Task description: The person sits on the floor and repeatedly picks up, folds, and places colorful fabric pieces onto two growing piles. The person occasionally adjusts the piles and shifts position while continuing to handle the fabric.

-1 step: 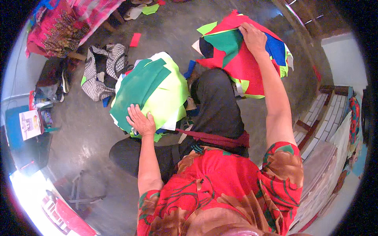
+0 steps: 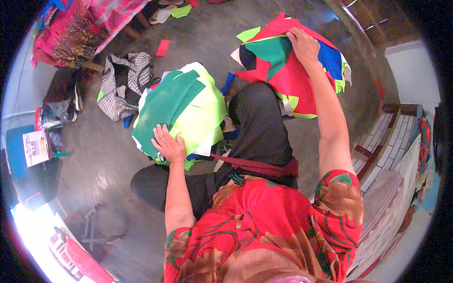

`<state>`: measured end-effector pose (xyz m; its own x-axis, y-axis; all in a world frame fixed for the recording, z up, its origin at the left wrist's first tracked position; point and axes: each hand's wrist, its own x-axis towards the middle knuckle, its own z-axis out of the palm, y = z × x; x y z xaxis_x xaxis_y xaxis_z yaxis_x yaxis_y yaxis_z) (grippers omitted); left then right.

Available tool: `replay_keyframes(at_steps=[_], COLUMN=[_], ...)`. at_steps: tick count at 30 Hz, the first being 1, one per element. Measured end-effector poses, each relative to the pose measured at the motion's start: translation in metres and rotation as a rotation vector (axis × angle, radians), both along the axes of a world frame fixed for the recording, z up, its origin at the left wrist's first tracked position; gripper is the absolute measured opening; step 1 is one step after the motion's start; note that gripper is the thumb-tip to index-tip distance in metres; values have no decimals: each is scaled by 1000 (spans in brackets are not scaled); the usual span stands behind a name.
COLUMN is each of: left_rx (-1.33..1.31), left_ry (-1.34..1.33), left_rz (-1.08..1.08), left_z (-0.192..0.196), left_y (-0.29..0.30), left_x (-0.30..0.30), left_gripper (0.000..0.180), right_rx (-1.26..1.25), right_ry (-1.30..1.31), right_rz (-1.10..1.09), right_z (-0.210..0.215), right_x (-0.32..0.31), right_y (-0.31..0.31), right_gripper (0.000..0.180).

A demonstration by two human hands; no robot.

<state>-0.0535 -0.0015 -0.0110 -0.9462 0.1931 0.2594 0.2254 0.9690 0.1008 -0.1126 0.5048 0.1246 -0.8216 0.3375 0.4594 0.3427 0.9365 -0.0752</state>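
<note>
A domed green-and-lime pile, apparently cloth, lies left of a mostly red heap.

Left hand on green cloth

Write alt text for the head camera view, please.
A person's left hand rests on a green and yellow cloth pile; the right hand touches a red, green and blue heap. Checkered cloth lies on the floor farther left.

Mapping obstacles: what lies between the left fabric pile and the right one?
In the head view, a blue scrap and the person's black-clad knee lie between the left pile and the right pile; gray floor shows beyond the scrap.
</note>
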Motion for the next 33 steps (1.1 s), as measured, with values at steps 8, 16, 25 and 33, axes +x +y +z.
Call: replay_keyframes(at_steps=[8, 16, 25, 33], left_rx=[-26, -8, 496, 1194], left_ry=[-79, -53, -20, -849], left_rz=[24, -2, -187, -290], left_z=[3, -4, 41, 68], left_y=[1, -4, -7, 25], left_x=[0, -3, 5, 51], left_gripper=[62, 62, 57, 84], right_rx=[-397, -813, -1880, -1871], right_ry=[377, 492, -250, -921], right_rz=[-13, 357, 726, 948], right_z=[25, 73, -52, -60], right_x=[3, 37, 73, 76], right_y=[15, -108, -253, -271], right_gripper=[27, 19, 15, 20])
